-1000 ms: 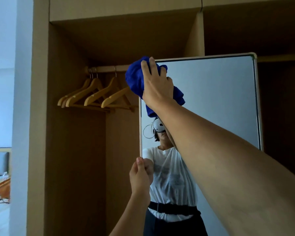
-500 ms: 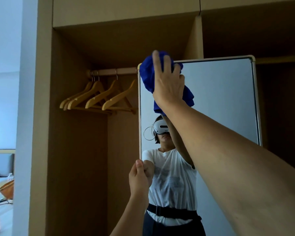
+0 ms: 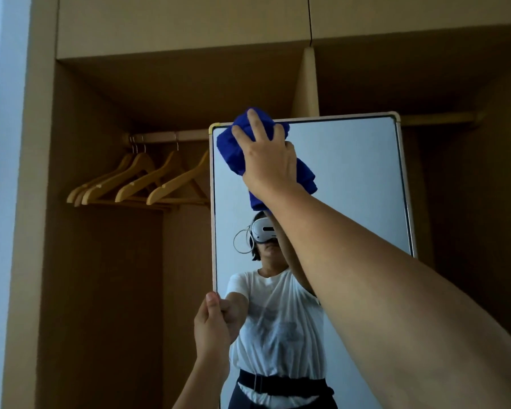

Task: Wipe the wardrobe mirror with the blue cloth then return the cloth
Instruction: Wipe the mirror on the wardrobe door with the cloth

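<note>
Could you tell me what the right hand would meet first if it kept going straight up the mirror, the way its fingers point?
Probably the mirror's top frame; the right hand and blue cloth are almost there.

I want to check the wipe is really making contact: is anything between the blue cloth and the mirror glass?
Nothing visible. The right hand presses the bunched blue cloth straight onto the mirror near its top left corner. The left hand only grips the mirror's left edge, well below the cloth.
</note>
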Tool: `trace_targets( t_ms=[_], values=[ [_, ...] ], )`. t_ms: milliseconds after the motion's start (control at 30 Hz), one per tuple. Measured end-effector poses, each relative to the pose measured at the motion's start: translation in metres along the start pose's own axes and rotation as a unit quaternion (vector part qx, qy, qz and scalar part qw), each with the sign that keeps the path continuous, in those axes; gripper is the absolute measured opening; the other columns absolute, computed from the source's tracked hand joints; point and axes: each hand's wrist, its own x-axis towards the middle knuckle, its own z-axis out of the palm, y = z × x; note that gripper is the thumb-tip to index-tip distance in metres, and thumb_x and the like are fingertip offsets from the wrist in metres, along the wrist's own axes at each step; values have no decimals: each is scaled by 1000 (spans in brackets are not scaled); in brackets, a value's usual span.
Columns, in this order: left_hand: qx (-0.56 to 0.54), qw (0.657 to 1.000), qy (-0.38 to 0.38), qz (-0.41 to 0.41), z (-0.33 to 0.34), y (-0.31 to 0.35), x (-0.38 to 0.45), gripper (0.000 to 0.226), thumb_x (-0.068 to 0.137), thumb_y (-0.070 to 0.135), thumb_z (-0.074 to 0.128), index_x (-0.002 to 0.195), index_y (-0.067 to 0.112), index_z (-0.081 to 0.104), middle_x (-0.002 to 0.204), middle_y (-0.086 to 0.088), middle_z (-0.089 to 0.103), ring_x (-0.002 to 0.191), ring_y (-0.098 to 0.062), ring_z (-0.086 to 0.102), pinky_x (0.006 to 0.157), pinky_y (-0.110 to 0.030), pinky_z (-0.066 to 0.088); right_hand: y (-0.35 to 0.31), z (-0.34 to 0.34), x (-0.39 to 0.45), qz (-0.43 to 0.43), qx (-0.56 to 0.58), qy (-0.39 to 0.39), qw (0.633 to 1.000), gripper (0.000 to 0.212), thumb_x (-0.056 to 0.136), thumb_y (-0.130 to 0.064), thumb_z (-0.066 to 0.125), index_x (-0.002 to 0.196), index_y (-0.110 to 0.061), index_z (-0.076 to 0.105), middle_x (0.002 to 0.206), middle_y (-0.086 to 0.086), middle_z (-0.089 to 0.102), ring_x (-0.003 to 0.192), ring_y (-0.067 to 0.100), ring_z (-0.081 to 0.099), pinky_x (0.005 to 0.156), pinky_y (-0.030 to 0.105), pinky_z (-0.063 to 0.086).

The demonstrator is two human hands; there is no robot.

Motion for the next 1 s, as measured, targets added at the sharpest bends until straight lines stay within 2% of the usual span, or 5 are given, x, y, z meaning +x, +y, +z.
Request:
trace_targets(
  t_ms=[233,333,467,567,1000],
  values=[
    [-10,1000,-21,2,3,-7,4,38,102,32,33,71,14,47,71,-10,48,60,-16,45,57,-26,37,27,-3,-7,50,-3,8,999,75,86,-20,64,148,-28,23,159,3,6,136,38,22,102,46,37],
    [0,1000,21,17,4,-10,6,41,101,36,33,68,18,49,68,-8,50,66,-21,47,57,-25,36,40,-6,-12,69,-1,8,998,75,86,-21,64,148,-28,23,159,3,7,135,38,24,100,46,39],
    [11,1000,-3,9,4,-14,8,37,101,35,35,72,16,50,75,-11,51,64,-18,48,66,-36,41,58,-12,-15,88,-9,7,996,74,86,-23,63,148,-27,22,159,4,7,133,37,27,100,46,39],
    [13,999,39,13,5,-15,9,42,100,41,33,69,18,50,69,-11,52,68,-21,49,62,-30,39,72,-17,-16,103,-15,4,995,73,87,-23,61,149,-27,22,159,4,7,133,37,28,100,46,40],
    [12,999,30,19,6,-18,10,42,101,39,31,69,18,48,69,-10,50,71,-26,48,58,-27,36,147,-33,-31,239,-21,-13,971,75,88,-24,59,150,-30,16,159,2,2,136,39,22,102,47,36]
  ],
)
